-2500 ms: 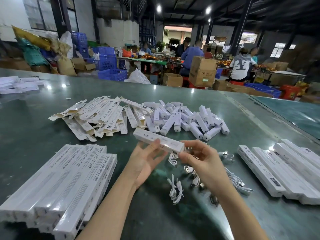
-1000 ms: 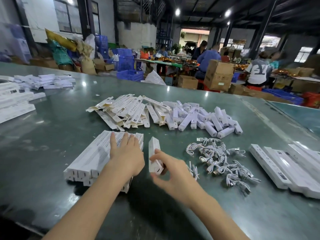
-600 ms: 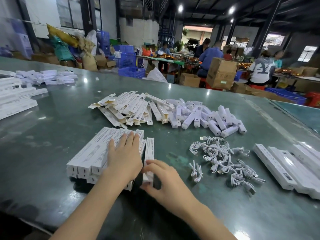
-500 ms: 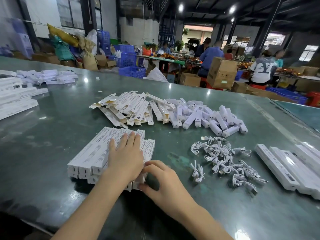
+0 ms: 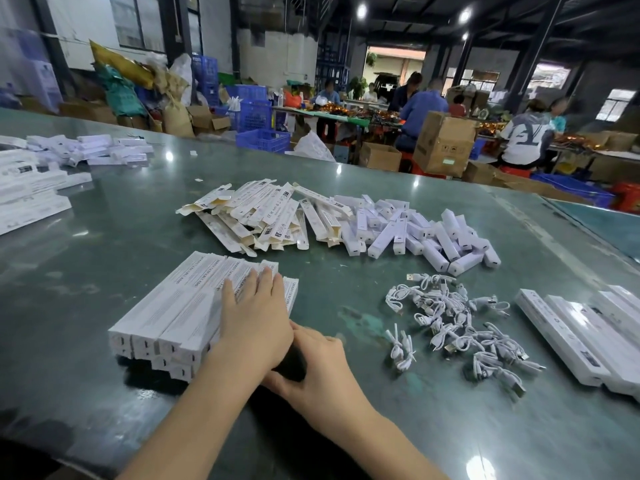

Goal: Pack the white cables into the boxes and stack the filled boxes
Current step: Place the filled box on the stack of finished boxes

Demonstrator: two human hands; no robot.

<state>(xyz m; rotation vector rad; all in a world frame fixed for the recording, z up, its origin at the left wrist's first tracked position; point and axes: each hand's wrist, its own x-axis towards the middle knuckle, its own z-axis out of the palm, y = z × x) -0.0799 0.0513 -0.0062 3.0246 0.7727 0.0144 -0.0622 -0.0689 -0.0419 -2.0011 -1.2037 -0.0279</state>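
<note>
we take the stack of filled boxes (image 5: 180,313) as our landmark; it lies on the dark green counter (image 5: 104,237) in at least two layers, the long white boxes side by side with their printed tops up and their short ends toward us. our left hand (image 5: 254,323) lies flat on the near right part of the stack's top, its fingers (image 5: 265,282) stretched out and close together, pressing down and gripping nothing. our right hand (image 5: 318,365) sits against the stack's near right corner, touching the left hand; its fingers are curled in toward the stack, and we cannot tell whether they clamp a box or only push its end, since the left hand hides that spot.

to the right of the stack, well apart from it, the white cables (image 5: 457,323) lie in a loose heap of small coils, with one coil (image 5: 401,348) a little nearer the stack than the rest. farther right, at the counter's edge, long white lamp units (image 5: 581,334) lie side by side.

beyond the stack is a pile of empty open boxes (image 5: 263,216) with their flaps loose, and right of that pile a heap of short white sleeves (image 5: 422,230). far to the left of the stack more white boxes (image 5: 31,188) lie at the counter's left edge. behind the counter people sit at other tables among cardboard cartons (image 5: 443,143) and blue crates (image 5: 256,116).
</note>
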